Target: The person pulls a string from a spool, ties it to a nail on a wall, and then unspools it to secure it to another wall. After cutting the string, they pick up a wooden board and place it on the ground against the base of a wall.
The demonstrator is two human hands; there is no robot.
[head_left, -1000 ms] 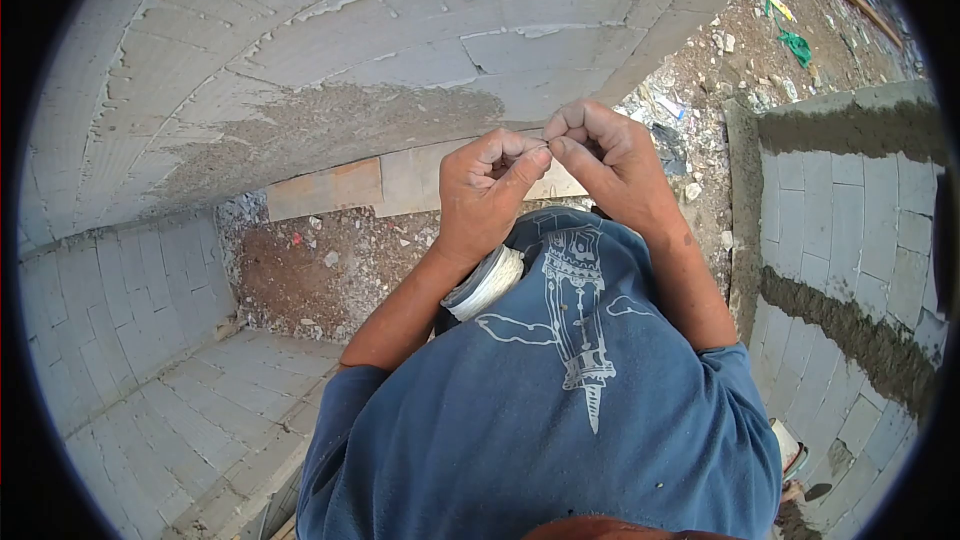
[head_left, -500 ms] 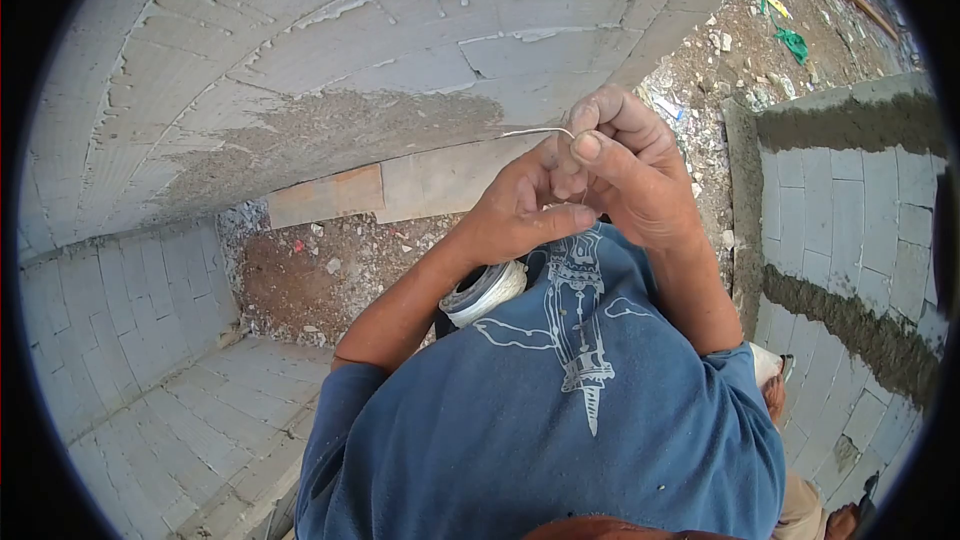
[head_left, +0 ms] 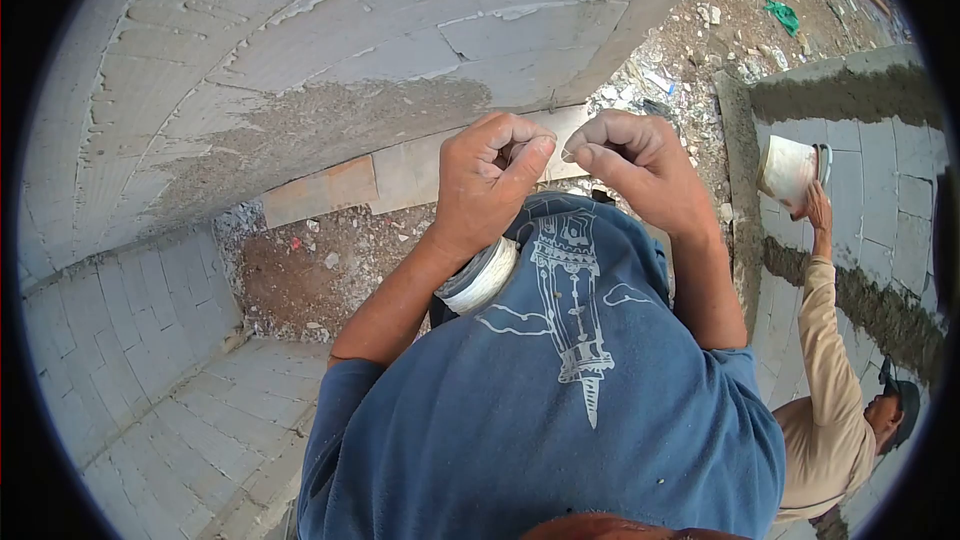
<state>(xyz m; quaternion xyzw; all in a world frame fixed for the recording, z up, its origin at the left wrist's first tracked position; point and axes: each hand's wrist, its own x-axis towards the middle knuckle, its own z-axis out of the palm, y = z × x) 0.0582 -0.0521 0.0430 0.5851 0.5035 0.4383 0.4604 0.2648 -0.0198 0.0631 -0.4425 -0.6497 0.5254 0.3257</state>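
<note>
My left hand (head_left: 492,175) and my right hand (head_left: 645,168) are raised in front of my chest, a small gap between their fingertips. Each is closed in a pinch of thumb against forefinger. A thin whitish string (head_left: 567,154) curls at the right fingertips; little of it shows, and its run into the left pinch is hard to make out. Below my left wrist, partly covered by the forearm, sits a roll of white string (head_left: 485,280) against my blue shirt (head_left: 540,410).
A grey block wall (head_left: 380,50) rises close on the left and ahead. Rubble-strewn ground (head_left: 310,275) lies below. At right, another person (head_left: 825,410) lifts a white bucket (head_left: 790,172) beside a block wall with mortar bands (head_left: 850,290). Green material (head_left: 783,16) lies farther off.
My hands, together before, have drawn apart sideways. The longer string end that stuck out leftwards no longer shows. The other person has come further into view at right with a raised bucket.
</note>
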